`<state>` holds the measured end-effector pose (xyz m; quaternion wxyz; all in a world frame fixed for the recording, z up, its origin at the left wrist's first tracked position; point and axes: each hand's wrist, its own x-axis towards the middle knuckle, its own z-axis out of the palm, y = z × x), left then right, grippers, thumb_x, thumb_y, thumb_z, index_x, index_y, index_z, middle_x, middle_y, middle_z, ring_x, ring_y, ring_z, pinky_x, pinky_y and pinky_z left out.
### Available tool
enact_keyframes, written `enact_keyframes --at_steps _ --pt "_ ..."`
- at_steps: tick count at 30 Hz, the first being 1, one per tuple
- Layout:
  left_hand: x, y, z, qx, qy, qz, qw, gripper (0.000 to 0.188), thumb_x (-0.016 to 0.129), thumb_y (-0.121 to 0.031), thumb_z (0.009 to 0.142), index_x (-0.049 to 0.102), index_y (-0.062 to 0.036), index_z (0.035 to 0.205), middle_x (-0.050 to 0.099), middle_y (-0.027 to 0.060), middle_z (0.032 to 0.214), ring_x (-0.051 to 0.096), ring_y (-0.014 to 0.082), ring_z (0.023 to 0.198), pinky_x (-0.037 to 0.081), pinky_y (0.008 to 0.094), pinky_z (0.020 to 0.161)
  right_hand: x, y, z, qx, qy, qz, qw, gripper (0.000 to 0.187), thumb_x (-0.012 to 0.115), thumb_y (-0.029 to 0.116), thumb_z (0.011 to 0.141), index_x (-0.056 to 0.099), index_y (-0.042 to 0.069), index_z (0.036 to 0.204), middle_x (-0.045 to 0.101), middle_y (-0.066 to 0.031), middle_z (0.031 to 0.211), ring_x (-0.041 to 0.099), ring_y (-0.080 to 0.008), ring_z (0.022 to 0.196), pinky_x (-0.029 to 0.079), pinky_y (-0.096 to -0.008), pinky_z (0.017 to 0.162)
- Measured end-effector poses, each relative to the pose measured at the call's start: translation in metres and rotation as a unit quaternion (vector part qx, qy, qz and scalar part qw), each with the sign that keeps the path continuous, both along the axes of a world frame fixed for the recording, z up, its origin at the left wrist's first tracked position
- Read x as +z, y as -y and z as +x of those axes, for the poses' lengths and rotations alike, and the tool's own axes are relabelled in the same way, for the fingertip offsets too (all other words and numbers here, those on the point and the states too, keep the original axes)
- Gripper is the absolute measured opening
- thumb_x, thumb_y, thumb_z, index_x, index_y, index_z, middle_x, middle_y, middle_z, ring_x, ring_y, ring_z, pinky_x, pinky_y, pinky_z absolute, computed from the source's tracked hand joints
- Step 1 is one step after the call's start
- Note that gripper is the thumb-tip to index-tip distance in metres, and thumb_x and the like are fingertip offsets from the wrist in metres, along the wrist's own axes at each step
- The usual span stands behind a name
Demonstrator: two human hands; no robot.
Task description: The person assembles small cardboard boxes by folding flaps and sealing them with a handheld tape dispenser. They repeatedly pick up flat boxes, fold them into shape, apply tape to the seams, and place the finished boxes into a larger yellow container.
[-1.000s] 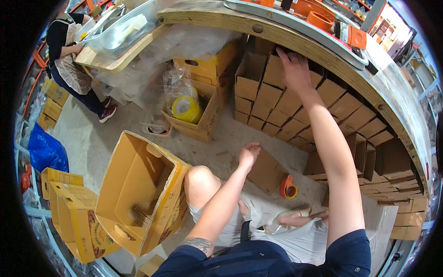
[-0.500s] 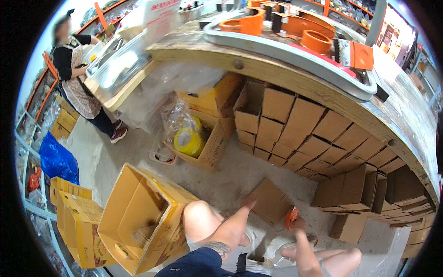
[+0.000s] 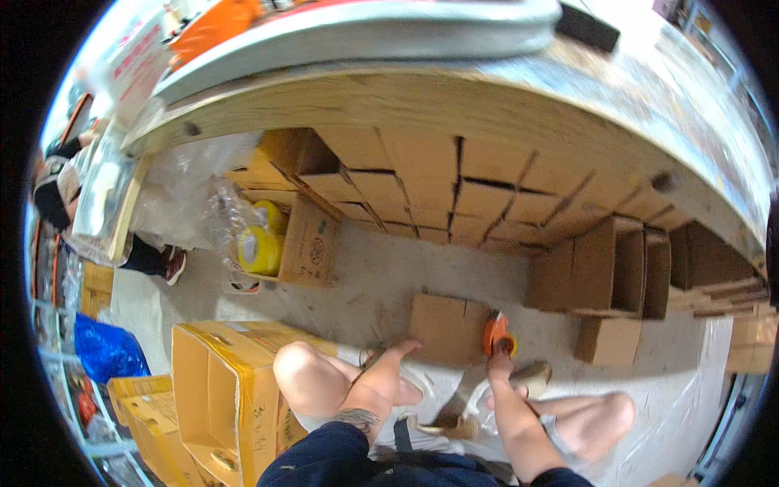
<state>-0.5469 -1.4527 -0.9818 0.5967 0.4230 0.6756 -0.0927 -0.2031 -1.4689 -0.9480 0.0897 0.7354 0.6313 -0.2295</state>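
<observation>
A small brown cardboard box [image 3: 446,331] rests on the floor in front of my feet. At its left edge my left hand [image 3: 402,349] grips it, the fingertips partly hidden against the card. My right hand [image 3: 500,367] is closed round an orange tape dispenser [image 3: 492,329] with a yellow roll of tape in it. The dispenser is held up against the box's right edge.
Brown cartons [image 3: 487,195] are stacked under the wooden workbench [image 3: 365,101]. Tape rolls [image 3: 260,250] fill an open carton [image 3: 312,247] at the left. A large yellow carton [image 3: 211,398] stands beside my left knee. Another person [image 3: 61,191] is at the far left.
The view has tilted down and shifted, bringing the bench edge nearer. The box has turned from cornerwise to nearly square-on. The dispenser stays at its right edge, now held more upright.
</observation>
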Motion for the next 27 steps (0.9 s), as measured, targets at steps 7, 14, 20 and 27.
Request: enact_keyframes --at_steps 7,14,20,27 --pt "0.022 0.006 0.01 0.246 -0.199 0.146 0.937 0.042 0.053 -0.033 0.088 0.069 -0.0036 0.115 0.064 0.0234 0.125 0.061 0.0393 0.116 0.047 0.0457 0.097 0.013 -0.022 -0.001 -0.155 -0.036 0.065 0.985 0.025 0.061 0.017 0.087 0.065 0.007 0.109 0.068 -0.0223 0.099 0.065 -0.0428 0.091 0.053 -0.0521 0.078" --pt "0.122 -0.001 0.006 0.137 -0.176 0.196 0.955 0.057 0.074 -0.027 0.085 0.054 -0.0017 0.131 0.062 0.0166 0.127 0.06 0.0277 0.116 0.048 0.0363 0.097 0.044 -0.066 -0.048 -0.429 -0.685 0.111 0.578 0.025 0.07 0.026 0.09 0.066 0.008 0.107 0.066 -0.0018 0.098 0.062 -0.0162 0.095 0.049 -0.0366 0.088" --pt "0.144 -0.003 0.034 0.388 0.026 0.362 0.847 0.068 0.081 -0.022 0.081 0.047 -0.0029 0.137 0.052 0.0138 0.137 0.051 0.0254 0.124 0.043 0.0364 0.102 0.063 -0.021 -0.078 -0.406 -0.611 0.156 0.661 0.017 0.07 0.012 0.087 0.065 0.003 0.101 0.064 -0.0012 0.094 0.057 -0.0133 0.09 0.046 -0.029 0.085" --pt "0.155 0.016 0.037 0.529 0.08 0.323 0.781 0.06 0.078 -0.014 0.085 0.048 -0.0024 0.136 0.052 0.0121 0.136 0.054 0.023 0.119 0.045 0.0338 0.1 0.096 0.018 -0.093 -0.285 -0.506 0.183 0.793 0.034 0.078 0.02 0.08 0.063 0.002 0.105 0.068 -0.0076 0.095 0.062 -0.0179 0.089 0.049 -0.0317 0.084"
